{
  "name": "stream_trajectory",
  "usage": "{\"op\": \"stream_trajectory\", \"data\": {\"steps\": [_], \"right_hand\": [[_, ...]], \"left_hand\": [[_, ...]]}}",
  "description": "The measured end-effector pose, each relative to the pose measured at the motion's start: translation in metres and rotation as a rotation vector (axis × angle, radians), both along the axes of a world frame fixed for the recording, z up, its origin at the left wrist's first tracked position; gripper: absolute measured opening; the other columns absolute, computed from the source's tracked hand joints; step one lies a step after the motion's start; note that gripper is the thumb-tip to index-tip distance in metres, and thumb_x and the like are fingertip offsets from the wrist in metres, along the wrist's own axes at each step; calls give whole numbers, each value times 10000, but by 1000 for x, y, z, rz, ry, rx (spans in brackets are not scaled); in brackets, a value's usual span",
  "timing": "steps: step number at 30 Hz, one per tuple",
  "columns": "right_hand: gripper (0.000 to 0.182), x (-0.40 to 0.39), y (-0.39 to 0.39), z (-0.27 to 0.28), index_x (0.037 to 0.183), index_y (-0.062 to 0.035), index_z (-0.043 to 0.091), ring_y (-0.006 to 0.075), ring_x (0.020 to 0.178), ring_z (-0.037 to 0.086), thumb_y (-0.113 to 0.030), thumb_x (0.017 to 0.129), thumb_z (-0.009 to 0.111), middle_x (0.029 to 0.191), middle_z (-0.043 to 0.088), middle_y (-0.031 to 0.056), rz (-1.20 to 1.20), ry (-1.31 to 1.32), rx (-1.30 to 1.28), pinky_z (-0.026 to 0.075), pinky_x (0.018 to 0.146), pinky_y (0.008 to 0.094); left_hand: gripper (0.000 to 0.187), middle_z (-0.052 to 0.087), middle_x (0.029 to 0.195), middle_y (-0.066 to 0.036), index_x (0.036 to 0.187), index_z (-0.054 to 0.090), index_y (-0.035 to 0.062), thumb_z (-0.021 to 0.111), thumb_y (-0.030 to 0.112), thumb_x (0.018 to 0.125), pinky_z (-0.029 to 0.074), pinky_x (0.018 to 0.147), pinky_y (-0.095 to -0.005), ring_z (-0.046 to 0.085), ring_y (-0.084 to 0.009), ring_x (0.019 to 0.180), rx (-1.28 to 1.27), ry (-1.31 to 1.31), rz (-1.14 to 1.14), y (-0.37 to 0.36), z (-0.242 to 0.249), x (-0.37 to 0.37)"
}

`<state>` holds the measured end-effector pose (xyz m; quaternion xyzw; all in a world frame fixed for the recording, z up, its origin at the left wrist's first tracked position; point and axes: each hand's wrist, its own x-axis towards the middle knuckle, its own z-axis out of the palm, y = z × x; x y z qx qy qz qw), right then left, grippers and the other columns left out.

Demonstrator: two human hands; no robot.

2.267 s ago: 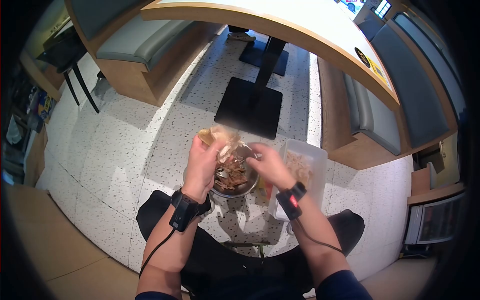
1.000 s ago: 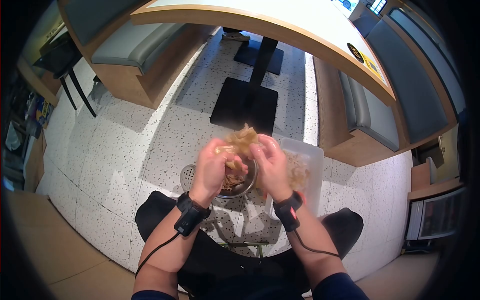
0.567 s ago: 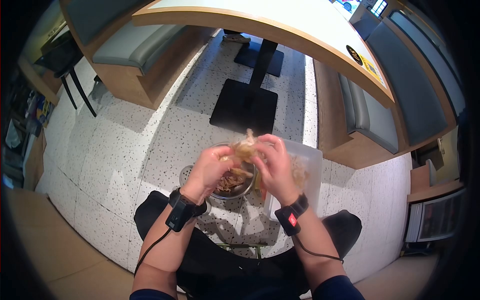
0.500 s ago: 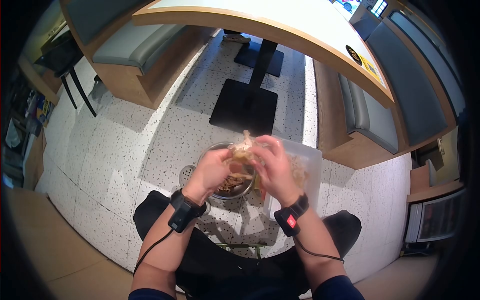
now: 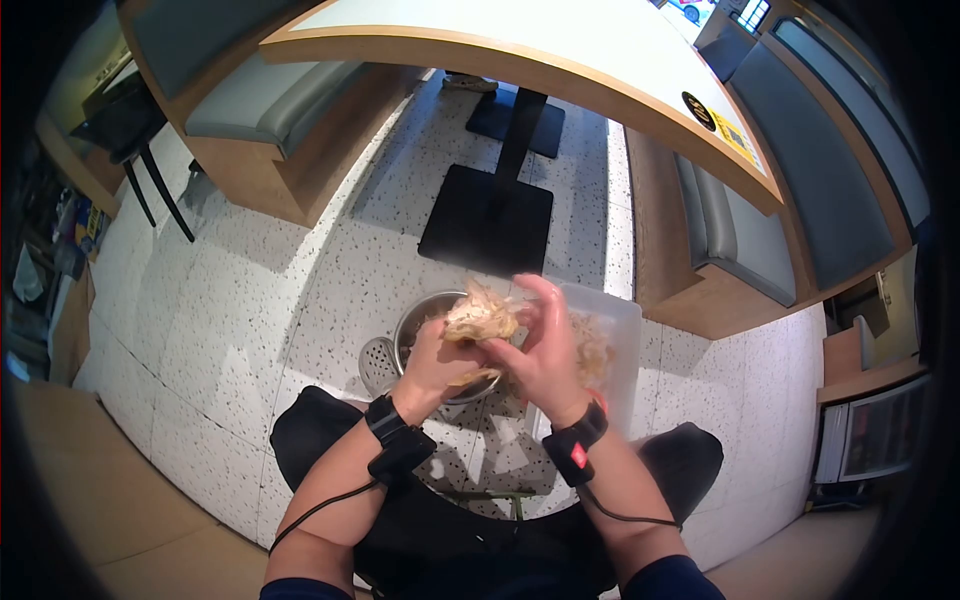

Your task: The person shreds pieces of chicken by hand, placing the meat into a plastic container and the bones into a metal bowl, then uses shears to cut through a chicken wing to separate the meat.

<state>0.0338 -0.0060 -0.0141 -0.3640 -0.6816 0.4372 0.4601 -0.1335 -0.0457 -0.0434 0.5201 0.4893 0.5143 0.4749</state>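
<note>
A pale, shredded-looking piece of food, perhaps meat, is held between my two hands above a round metal bowl. My left hand is closed round its lower left side. On its right side, my right hand grips it with the thumb and fingers. The hands hide much of the bowl's inside. Right of the bowl stands a translucent plastic tub with pale pieces in it, partly behind my right hand. A perforated grey object lies on the floor at the bowl's left.
A white table with a wood edge stands ahead on a black base. Padded benches flank it at left and right. Someone's shoe shows under the table. A black stool stands far left.
The held piece is turned and now shows a broader, shredded side. My left hand has tilted inward and shifted slightly right; my right hand has moved a little lower.
</note>
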Motion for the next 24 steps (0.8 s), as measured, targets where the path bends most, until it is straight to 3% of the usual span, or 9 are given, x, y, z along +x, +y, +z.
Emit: {"op": "stream_trajectory", "data": {"steps": [3, 4, 6, 8, 12, 14, 18, 21, 24], "right_hand": [[730, 4, 5, 0, 1363, 15, 491, 223, 1099, 654, -185, 792, 900, 1360, 561, 181, 84, 21, -224, 544, 931, 353], [646, 5, 2, 6, 1313, 18, 554, 191, 1063, 680, -255, 826, 880, 1221, 669, 148, 74, -45, -271, 551, 887, 337], [565, 5, 0, 13, 1261, 14, 601, 171, 993, 690, -275, 848, 859, 1123, 699, 118, 100, -69, -298, 552, 848, 325], [374, 1, -4, 21, 1071, 0, 706, 120, 812, 684, -325, 911, 797, 855, 727, 36, 65, -93, -280, 544, 742, 299], [349, -5, -4, 25, 1018, 4, 699, 99, 799, 661, -321, 926, 784, 876, 728, 46, 4, -64, -366, 535, 716, 288], [336, -3, -3, 27, 982, 2, 708, 96, 768, 649, -327, 943, 767, 854, 724, 44, -19, -89, -453, 530, 700, 280], [375, -2, -4, 24, 1070, 5, 683, 103, 801, 658, -308, 907, 810, 915, 730, 53, -10, -19, -520, 543, 740, 266], [486, -1, -9, 21, 1181, -3, 636, 154, 950, 680, -208, 810, 874, 1070, 718, 86, 25, 76, -353, 550, 867, 293], [660, 10, -8, 21, 1255, -20, 597, 275, 1238, 617, -67, 658, 875, 1290, 643, 127, 162, -52, -107, 479, 1070, 388]], "left_hand": [[386, 735, 1076, -34, 1221, 662, -2, 767, 64, 855, 552, 873, -330, 687, -161, 979, -61, -230, -91, -2, 5, 12], [285, 750, 1001, -68, 1126, 698, 20, 745, 110, 860, 560, 826, -348, 714, -206, 912, 1, -110, -77, 0, 6, 16], [202, 765, 926, -103, 1031, 734, 42, 723, 155, 864, 567, 779, -367, 742, -251, 845, 63, 5, -67, 1, 1, 20], [158, 733, 815, -167, 901, 735, 44, 658, 182, 886, 566, 710, -440, 719, -351, 770, 170, 485, -22, 2, -13, 21], [175, 689, 747, -205, 803, 715, 43, 639, 182, 877, 547, 666, -507, 678, -416, 729, 90, 537, 11, -3, 3, 24], [184, 691, 741, -197, 795, 713, 39, 643, 187, 879, 546, 675, -518, 685, -410, 732, 72, 727, 16, -5, 5, 24], [153, 697, 760, -189, 880, 709, 37, 649, 177, 888, 555, 683, -495, 696, -407, 746, 130, 667, 53, -8, 7, 24], [174, 727, 893, -165, 1012, 701, 51, 678, 180, 899, 569, 738, -440, 717, -365, 818, 160, 399, 106, -9, 11, 21], [335, 701, 1044, -113, 1085, 695, 61, 820, 194, 805, 556, 839, -386, 702, -282, 931, 217, 136, 63, -8, 10, 12]]}}
